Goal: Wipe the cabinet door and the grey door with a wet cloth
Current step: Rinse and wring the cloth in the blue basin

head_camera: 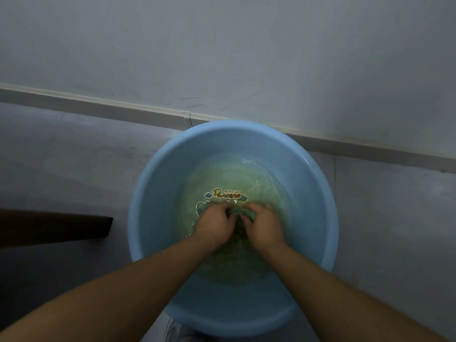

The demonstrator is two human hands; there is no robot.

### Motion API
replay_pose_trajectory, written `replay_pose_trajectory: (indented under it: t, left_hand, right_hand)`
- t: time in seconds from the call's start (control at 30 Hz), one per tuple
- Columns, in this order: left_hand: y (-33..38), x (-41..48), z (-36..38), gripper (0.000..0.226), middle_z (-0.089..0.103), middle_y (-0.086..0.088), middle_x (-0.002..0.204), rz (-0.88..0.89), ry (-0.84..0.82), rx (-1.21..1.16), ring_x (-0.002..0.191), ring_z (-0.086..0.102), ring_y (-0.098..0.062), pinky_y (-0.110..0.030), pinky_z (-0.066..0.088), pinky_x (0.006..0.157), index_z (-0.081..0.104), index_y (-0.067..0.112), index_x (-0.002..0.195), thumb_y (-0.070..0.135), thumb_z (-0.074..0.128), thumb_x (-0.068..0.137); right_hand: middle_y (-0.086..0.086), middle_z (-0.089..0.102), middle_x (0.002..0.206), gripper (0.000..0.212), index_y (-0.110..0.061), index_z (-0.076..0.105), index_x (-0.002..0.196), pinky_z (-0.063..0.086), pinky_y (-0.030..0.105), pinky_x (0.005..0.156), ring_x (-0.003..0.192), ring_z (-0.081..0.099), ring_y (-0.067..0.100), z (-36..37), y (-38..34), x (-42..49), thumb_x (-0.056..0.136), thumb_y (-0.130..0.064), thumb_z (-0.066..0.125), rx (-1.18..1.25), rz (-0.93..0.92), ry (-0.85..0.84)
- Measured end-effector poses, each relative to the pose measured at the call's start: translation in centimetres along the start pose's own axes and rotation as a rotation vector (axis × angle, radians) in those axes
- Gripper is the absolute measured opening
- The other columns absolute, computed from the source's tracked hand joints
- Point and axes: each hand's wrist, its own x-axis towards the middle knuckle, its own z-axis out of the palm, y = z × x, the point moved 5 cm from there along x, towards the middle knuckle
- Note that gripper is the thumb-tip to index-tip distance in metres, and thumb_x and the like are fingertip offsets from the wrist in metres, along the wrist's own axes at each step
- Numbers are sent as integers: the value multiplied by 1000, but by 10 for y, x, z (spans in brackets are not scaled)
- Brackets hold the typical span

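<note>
Here the cloth is a small greenish wad, bunched up and sitting in the water near the middle of a round blue basin. Only a little of it shows, in the narrow gap between the person's two hands and just past the knuckles; the rest is covered by fingers.

The left hand has its fingers curled inward round the left side of the wad and grips it. The right hand does the same on the right side, fingers bent over the fabric. The two hands are close together, almost knuckle to knuckle, with the cloth squeezed between them. Both hands are partly under the surface, and both bare forearms reach in over the near rim from the bottom corners of the view.

The water is shallow, cloudy and tinged yellow-green, with ripples and a few bright glints toward the far side. On the basin's bottom, just beyond the hands, there is a colourful printed cartoon label with lettering, blurred by the water.

The basin stands on a pale grey floor, its far rim close to a light baseboard that runs slanted across the view at the foot of a plain grey-white wall with faint scuff marks. To the left of the basin, apart from it, a dark brown wooden piece juts in from the left edge. A pale shape shows below the near rim, too little of it to identify.
</note>
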Motion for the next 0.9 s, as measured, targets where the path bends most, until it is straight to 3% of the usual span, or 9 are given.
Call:
replay_pose_trajectory:
  t: [0.1,0.17,0.27,0.33,0.4,0.5,0.63,0.73,0.9]
  left_hand:
    - [2,-6,-5,20,61,0,80,-84,45,-294,84,60,-24,-27,40,64,58,21,83,22,54,102]
    - [9,-11,-11,19,55,2,77,-95,87,-420,78,52,-19,-22,39,61,53,18,88,27,49,105]
    - [21,-13,-13,19,60,7,89,-48,81,-488,89,60,-20,-31,49,84,53,29,118,41,46,104]
    - [29,-12,-13,22,63,5,93,-22,46,-567,93,63,-24,-42,54,92,56,44,113,53,47,96]
    - [33,-11,-11,20,66,2,88,-23,-11,-677,81,64,-26,-45,57,84,60,40,102,55,51,91]
    - [36,-14,-10,16,61,-1,75,-22,-50,-739,63,57,-21,-32,49,61,59,24,96,36,53,104]
    - [39,-16,-14,35,52,4,70,40,68,-559,69,49,-20,-38,43,68,50,18,79,41,48,106]
    - [46,-15,-17,42,68,-3,89,82,137,-488,89,61,-25,-39,48,85,63,13,88,41,40,109]
    - [51,-19,-22,48,73,-12,101,108,183,-452,99,64,-29,-39,48,89,68,13,92,38,32,111]
  right_hand:
    - [5,71,94,12,-12,74,102,49,23,71,90,65,21,-1,1,0,96,-12,64,376,104,-29]
    - [2,64,78,16,-15,70,89,47,23,57,73,59,17,-8,-4,-6,100,-18,59,595,152,-38]
    - [1,59,71,27,-19,62,76,45,27,61,68,56,17,-17,-12,-9,102,-21,55,714,115,5]
    - [6,59,72,29,-22,62,73,48,37,66,72,57,20,-22,-17,-10,101,-24,54,760,95,31]
    - [12,62,76,25,-22,66,79,54,43,63,73,61,25,-27,-19,-8,99,-25,53,811,110,44]
    - [6,63,77,19,-19,66,86,50,30,50,63,60,20,-36,-16,-8,99,-15,53,830,133,90]
    - [-5,67,85,17,-23,68,91,55,34,69,75,64,11,-37,-22,-12,102,-22,55,754,51,138]
    - [-3,69,80,28,-17,64,86,51,32,75,78,64,12,-33,-31,-15,104,-33,51,668,18,200]
    - [2,71,82,37,-13,65,86,54,40,82,82,66,20,-32,-41,-9,107,-35,44,589,-16,233]
